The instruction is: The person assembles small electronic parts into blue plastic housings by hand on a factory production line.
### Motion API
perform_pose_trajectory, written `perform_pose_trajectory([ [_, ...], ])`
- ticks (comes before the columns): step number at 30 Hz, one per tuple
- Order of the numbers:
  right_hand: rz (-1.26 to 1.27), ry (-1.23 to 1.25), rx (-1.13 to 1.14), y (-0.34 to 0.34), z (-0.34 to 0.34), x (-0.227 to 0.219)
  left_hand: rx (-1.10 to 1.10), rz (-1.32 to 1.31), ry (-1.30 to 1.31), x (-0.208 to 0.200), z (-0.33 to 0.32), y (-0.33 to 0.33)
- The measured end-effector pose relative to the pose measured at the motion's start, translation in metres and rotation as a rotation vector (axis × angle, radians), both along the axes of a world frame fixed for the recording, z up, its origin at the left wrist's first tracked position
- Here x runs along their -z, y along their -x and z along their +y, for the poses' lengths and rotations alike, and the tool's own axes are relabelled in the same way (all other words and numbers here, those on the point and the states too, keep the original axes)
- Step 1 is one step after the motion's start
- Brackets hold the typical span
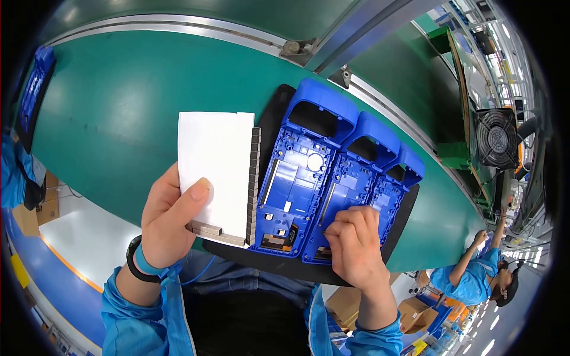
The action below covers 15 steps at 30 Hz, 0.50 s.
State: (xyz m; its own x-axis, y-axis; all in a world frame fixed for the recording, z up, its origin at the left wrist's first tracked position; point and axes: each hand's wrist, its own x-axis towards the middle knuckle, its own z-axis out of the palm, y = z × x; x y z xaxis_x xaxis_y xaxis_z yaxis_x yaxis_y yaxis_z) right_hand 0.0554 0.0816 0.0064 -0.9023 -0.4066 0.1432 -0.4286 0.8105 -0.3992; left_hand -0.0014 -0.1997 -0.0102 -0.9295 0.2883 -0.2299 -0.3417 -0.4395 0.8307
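My left hand (172,216) grips a white backing sheet (217,160), thumb on top. Small grey-brown blocks (253,184) line its right edge, and a few more sit along its bottom. Three blue plastic housings (300,172) lie side by side on a black mat (275,107), each with a window opening at its far end. My right hand (356,243) is over the near end of the middle housing (350,190), fingertips pinched together; whatever they hold is hidden. A dark flat piece and flex strip (282,238) show in the left housing's near end.
The green worktable (119,101) has a metal rail (178,24) along its far side. Another blue part (35,89) lies at the far left. A fan (497,137) stands at the right, with a co-worker (475,276) in blue below it. Cardboard boxes (344,305) are beneath the table.
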Motion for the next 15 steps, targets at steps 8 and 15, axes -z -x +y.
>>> perform_pose_trajectory([
  [8, 0.018, -0.065, 0.038, 0.0000, -0.0081, 0.0011, -0.001, 0.007, -0.001, 0.0019, -0.0013, -0.0010],
  [15, -0.036, -0.054, 0.032, 0.0000, -0.0051, -0.0001, 0.010, 0.019, -0.042, 0.0015, -0.0010, -0.0012],
])
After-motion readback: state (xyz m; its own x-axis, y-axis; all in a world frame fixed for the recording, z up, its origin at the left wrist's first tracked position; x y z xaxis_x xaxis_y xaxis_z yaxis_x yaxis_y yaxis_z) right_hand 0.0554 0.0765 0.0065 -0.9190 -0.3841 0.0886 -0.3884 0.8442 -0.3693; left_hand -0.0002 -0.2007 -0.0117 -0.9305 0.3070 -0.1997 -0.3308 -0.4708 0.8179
